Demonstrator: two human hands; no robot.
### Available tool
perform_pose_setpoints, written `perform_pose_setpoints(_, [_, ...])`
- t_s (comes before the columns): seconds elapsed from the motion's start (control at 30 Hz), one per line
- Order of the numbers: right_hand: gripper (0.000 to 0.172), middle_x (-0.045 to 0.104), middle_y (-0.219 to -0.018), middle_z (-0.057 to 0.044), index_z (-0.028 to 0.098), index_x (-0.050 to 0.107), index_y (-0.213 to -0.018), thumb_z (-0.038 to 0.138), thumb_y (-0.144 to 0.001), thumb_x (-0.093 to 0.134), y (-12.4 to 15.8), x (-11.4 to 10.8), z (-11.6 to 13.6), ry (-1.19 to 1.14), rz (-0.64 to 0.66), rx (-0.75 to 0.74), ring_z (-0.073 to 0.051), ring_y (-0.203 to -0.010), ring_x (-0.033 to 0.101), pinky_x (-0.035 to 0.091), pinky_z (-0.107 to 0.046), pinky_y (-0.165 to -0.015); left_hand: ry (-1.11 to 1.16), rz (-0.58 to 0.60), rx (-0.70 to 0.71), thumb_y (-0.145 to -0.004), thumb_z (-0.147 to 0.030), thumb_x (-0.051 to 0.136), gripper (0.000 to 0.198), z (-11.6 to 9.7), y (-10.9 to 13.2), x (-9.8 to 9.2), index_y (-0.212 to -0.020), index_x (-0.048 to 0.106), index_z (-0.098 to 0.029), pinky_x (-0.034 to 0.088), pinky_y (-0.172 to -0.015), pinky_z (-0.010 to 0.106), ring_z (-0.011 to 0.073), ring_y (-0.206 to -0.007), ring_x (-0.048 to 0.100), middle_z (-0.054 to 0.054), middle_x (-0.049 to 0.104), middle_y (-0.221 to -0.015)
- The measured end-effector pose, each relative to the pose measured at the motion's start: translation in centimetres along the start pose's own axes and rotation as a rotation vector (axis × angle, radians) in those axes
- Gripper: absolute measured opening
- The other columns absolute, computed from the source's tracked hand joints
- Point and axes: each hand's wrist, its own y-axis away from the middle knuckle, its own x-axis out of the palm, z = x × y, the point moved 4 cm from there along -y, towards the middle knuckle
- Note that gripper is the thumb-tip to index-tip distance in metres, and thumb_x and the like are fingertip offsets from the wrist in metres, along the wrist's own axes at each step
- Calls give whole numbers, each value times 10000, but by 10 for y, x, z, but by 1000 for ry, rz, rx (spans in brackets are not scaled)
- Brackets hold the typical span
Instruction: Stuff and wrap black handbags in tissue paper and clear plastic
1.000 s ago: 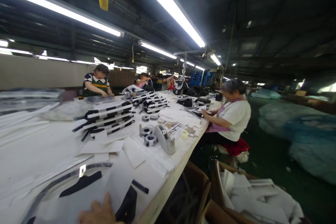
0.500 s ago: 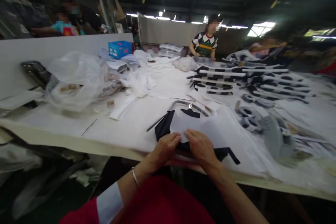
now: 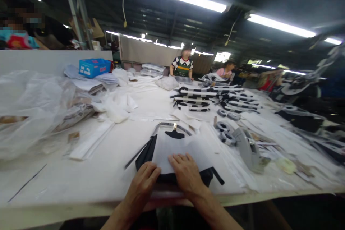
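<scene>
A black bag [image 3: 147,154] lies on the table near its front edge, with a curved grey handle [image 3: 159,125], a shiny metal clasp [image 3: 175,126] and dark straps at both sides. Over its front rests a white sheet [image 3: 164,147]. My left hand [image 3: 144,183] has its fingers bent over the bag's lower left edge; its thumb is hidden. Flat on the sheet, fingers a little apart, lies my right hand [image 3: 187,174], right of the left hand.
Crumpled clear plastic [image 3: 35,104] and a blue box [image 3: 94,67] are on the left. Stacked black-and-white pieces [image 3: 195,99] lie ahead, with tape rolls [image 3: 225,133] and a grey tape dispenser [image 3: 245,149] to the right. A person [image 3: 182,65] stands across the table.
My view has tilted up and swung right. The right hand has slid farther up onto the sheet with its fingers extended. My left hand stays at the bag's lower left.
</scene>
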Motion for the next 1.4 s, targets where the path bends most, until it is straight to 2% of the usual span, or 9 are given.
perform_pose_setpoints(0.1, [449, 599, -1373, -47, 284, 538, -1368, 132, -974, 383, -2, 6, -1, -28, -30, -11, -214, -1265, 532, 374, -409, -1082, -33, -79, 32, -946, -69, 411, 296, 13, 9, -3, -1106, 627, -193, 537, -927, 320, 196, -1020, 621, 72, 665, -1020])
perform_pose_setpoints(0.27, [456, 578, -1403, -24, 303, 523, -1383, 170, -971, 382, -1, 13, -6, -86, -44, 1, -226, -1278, 524, 381, -403, -1088, -69, -33, 48, -958, -106, 400, 311, 28, 14, -3, -1105, 643, -230, 539, -945, 276, 183, -1030, 654, 57, 697, -1043])
perform_pose_setpoints(0.43, [513, 530, -1455, -1, 309, 468, -1435, 247, -925, 469, 4, 8, -11, -182, -9, -22, -223, -1320, 483, 319, -411, -1150, -74, -35, 50, -977, -150, 387, 295, 30, 9, -10, -1072, 652, -237, 535, -937, 234, 165, -997, 671, 49, 705, -1026])
perform_pose_setpoints(0.67, [563, 525, -1454, -67, 272, 456, -1450, 395, -907, 536, 5, -3, -13, -196, -4, -29, -310, -1334, 459, 229, -542, -1178, -59, -38, 17, -983, -145, 376, 295, 31, 10, -11, -1062, 645, -239, 531, -900, 188, 137, -926, 679, 42, 695, -977])
perform_pose_setpoints(0.87, [562, 532, -1445, -68, 300, 439, -1451, 333, -901, 548, 4, 0, -12, -231, -7, -43, -288, -1312, 489, 298, -537, -1144, -110, -68, 0, -971, -140, 373, 306, 39, 15, -12, -1047, 650, -248, 535, -882, 178, 143, -934, 684, 41, 702, -988])
perform_pose_setpoints(1.0, [569, 498, -1472, -93, 291, 435, -1456, 432, -915, 542, 5, 8, -13, -237, -6, -41, -320, -1326, 471, 298, -566, -1132, -141, -75, 49, -995, -175, 349, 311, 35, 10, -18, -1033, 651, -241, 530, -874, 167, 128, -905, 679, 40, 697, -961])
perform_pose_setpoints(1.1, [653, 487, -1476, -133, 240, 432, -1464, 559, -904, 540, 8, 10, -11, -258, -22, -25, -342, -1350, 440, 266, -579, -1146, -184, -123, 64, -1012, -218, 341, 317, 32, 5, -22, -1010, 658, -229, 539, -835, 157, 124, -864, 680, 43, 688, -931])
perform_pose_setpoints(1.23, [909, 456, -1490, -174, 182, 363, -1501, 695, -795, 615, 11, 10, -7, -285, -24, -46, -366, -1369, 405, 239, -594, -1158, -207, -98, 58, -1018, -235, 317, 357, 37, 9, -19, -1049, 673, -242, 557, -821, 181, 133, -892, 688, 44, 694, -988])
perform_pose_setpoints(1.4, [1003, 426, -1504, -193, 156, 285, -1529, 635, -749, 695, 10, 18, -7, -245, -12, -51, -384, -1369, 393, 222, -619, -1156, -164, -65, 32, -1007, -253, 373, 316, 45, 17, -14, -1095, 676, -237, 552, -854, 202, 147, -930, 686, 47, 693, -1025])
